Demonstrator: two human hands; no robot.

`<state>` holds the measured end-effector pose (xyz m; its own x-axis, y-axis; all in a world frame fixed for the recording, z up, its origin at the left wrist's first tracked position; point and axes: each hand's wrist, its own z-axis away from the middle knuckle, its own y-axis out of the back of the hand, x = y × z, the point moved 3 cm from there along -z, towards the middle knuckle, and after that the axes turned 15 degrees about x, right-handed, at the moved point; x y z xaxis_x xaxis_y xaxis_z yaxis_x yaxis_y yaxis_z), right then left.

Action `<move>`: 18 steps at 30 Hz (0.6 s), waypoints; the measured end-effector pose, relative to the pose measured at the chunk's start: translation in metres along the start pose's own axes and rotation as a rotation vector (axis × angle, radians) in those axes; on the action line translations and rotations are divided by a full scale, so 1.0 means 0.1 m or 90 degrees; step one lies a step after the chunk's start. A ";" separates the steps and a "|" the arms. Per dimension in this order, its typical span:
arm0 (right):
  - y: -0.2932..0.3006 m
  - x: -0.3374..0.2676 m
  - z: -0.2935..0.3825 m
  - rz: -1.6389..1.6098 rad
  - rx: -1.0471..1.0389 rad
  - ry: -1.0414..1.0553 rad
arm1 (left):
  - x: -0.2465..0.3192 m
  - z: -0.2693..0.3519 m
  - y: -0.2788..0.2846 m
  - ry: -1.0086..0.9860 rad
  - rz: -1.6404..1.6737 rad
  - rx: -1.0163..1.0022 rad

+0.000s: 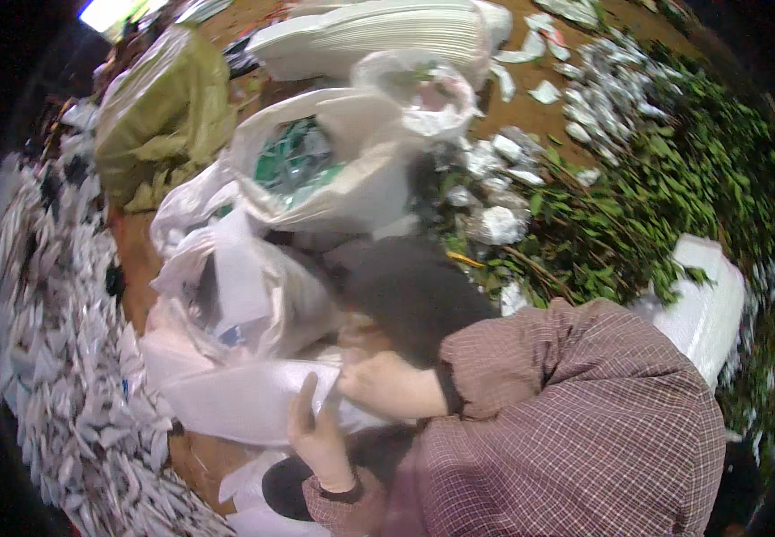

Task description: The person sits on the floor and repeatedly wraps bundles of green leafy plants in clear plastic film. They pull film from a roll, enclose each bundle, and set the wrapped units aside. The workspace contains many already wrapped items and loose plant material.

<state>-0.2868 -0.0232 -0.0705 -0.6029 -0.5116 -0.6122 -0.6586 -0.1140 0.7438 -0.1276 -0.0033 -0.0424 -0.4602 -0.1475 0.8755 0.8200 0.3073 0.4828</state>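
A thin white sheet (239, 396), perhaps foam or plastic, lies across the person's front. My right hand (387, 386), slightly blurred, is closed at the sheet's right end, its fingertips partly hidden. Below it, my left hand (320, 436) touches the same sheet, with thumb and a finger spread over its edge; whether it grips is unclear. Just above the sheet, a white sack (300, 295) gapes open with pale and blue bits inside. Behind that stands a larger white sack (374, 194) holding green and clear packets.
A yellowish woven sack (165, 121) stands upper left, near a stack of white foam sheets (374, 40). Many pale scraps (78, 356) are heaped at left. Leafy green branches (662, 194) and small wrapped white bundles (501, 221) lie at right, near a white foam block (703, 302).
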 end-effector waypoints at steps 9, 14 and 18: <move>1.42 1.37 0.63 0.059 0.438 -0.105 | 0.41 -0.17 0.55 -0.134 -0.118 0.089; 1.37 4.03 2.54 0.448 0.124 -0.719 | 0.21 -0.27 0.79 -0.087 -0.221 0.093; 1.88 4.87 3.56 0.848 0.429 -0.555 | 0.18 -0.28 0.63 -0.135 -0.172 0.069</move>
<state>-0.8645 0.0097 -0.3243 -0.7438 0.6494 0.1580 0.5343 0.4357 0.7244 -0.0745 -0.0126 0.0040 -0.7247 -0.0425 0.6878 0.6239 0.3831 0.6811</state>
